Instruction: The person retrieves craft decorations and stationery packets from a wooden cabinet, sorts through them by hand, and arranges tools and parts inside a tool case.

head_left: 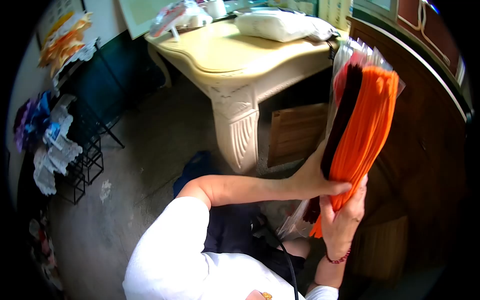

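Note:
A thick bundle of orange pipe cleaners (pixel 368 120) stands tilted in front of me on the right. Beside it lies a dark maroon bundle (pixel 344 112), and some red shows behind in clear plastic bags (pixel 341 62). My left hand (pixel 316 175) wraps around the bundles from the left, its thumb across the orange stems. Lower down, my right hand (pixel 346 212) grips the orange bundle from the right, a red bead bracelet (pixel 338 258) on its wrist. Most of the left fingers are hidden behind the bundles.
A cream table (pixel 220 55) with a carved leg stands ahead, bearing white plastic packages (pixel 280 25). A wooden panel (pixel 296 132) leans under it. Dark wooden furniture (pixel 425 145) is close on the right. Paper-like flowers (pixel 36 122) and black metal stands (pixel 90 160) are at left.

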Tool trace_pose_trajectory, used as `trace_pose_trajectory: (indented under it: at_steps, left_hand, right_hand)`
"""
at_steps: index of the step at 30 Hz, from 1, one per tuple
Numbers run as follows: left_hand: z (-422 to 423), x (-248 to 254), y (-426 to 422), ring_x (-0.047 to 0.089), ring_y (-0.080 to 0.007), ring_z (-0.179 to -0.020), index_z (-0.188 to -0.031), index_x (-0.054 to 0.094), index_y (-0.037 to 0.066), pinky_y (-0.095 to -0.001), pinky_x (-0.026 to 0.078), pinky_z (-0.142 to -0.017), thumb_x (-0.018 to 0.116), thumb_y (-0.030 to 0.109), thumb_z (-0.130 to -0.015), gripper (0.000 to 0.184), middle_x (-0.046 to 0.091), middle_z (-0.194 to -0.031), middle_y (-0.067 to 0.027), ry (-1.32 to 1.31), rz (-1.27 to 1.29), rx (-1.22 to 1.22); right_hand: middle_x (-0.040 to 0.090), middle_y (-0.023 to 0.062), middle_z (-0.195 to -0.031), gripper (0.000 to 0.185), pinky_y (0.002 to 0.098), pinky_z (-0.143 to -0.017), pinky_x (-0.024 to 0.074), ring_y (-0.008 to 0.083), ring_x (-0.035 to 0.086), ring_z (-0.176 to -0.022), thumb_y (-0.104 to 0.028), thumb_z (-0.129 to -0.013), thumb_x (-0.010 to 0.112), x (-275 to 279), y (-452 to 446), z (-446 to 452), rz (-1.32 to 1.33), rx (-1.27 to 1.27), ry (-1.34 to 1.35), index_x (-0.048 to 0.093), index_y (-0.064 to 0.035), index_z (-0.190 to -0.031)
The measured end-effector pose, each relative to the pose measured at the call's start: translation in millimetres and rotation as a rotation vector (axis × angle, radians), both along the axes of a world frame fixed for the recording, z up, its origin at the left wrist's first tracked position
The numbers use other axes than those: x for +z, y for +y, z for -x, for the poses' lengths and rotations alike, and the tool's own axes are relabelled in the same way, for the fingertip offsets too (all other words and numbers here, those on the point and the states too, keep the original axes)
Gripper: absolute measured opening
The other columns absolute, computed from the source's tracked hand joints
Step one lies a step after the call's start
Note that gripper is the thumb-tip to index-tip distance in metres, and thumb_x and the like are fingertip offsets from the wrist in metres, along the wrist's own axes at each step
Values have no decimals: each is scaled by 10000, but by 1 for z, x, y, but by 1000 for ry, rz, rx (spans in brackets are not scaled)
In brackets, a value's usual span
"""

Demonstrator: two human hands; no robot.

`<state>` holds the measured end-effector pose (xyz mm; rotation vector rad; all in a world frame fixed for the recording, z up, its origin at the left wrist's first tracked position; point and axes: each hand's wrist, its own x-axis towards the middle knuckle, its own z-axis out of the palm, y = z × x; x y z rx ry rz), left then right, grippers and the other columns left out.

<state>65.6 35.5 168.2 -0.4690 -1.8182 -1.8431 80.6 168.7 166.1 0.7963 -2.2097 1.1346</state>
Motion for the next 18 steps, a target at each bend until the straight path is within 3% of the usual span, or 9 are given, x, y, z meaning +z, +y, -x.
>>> trace_pose_trajectory:
  at_steps: [1,5,7,9,11,13,15,17,18]
  left_hand:
    - [-3,20,-5,428,-202,-1157,-1321,288,-33,-332,337,-984,765,269,-627,894,470,-1225,-138,11,-1,23]
    - [-17,109,-36,564,-209,-951,-1118,491,-59,-314,453,-841,651,155,-659,531,580,-1026,-135,9,-119,63]
    - [-25,149,-65,597,-209,-840,-1012,575,-33,-308,481,-799,630,177,-688,390,610,-943,-136,-38,-115,92]
    - [-29,184,-105,610,-209,-795,-942,610,-21,-311,493,-789,636,167,-689,316,621,-911,-145,-110,-204,76]
    - [-43,218,-142,597,-175,-888,-988,595,-42,-267,466,-833,655,246,-719,399,624,-929,-132,-144,-59,255]
    - [-40,242,-178,607,-226,-877,-1037,568,-48,-317,474,-838,625,153,-731,371,627,-932,-127,-182,-8,79]
    - [-46,271,-214,624,-230,-772,-1011,576,-60,-305,512,-721,619,118,-729,336,629,-886,-144,-144,158,337]
    - [-44,298,-254,626,-199,-763,-977,575,-82,-290,510,-688,643,145,-717,352,627,-890,-136,-159,495,574]
    - [-41,307,-263,626,-199,-763,-977,575,-82,-290,510,-688,643,145,-717,352,627,-890,-136,-174,496,568]
  right_hand:
    - [483,265,-1145,716,400,-868,432,410,526,-1010,-104,-683,665,24,-2,-3,19,66,-16,316,62,-1286]
    - [446,236,-1233,848,374,-860,435,332,534,-1027,-224,-652,721,102,-5,10,7,416,81,284,62,-1320]
    - [448,197,-1273,858,329,-860,435,240,535,-1050,-359,-682,702,126,-12,18,397,852,-266,314,51,-1328]
    - [472,155,-1272,615,253,-816,433,164,536,-1031,-342,-853,542,133,-5,39,484,963,-303,362,17,-1320]
    - [502,131,-1249,508,232,-777,440,144,551,-993,-279,-881,514,121,11,54,442,811,-334,417,12,-1286]
    - [550,106,-1187,464,227,-727,454,127,576,-929,-267,-873,538,85,34,76,419,676,-490,468,4,-1243]
    - [586,98,-1112,421,226,-677,465,118,594,-842,-245,-860,562,37,59,95,418,625,-690,504,-3,-1200]
    - [609,101,-1034,397,229,-646,466,113,594,-780,-244,-855,572,-16,79,104,410,468,-846,522,1,-1163]
    - [618,104,-996,388,229,-637,465,113,593,-763,-251,-852,578,-43,88,106,418,394,-931,530,2,-1141]
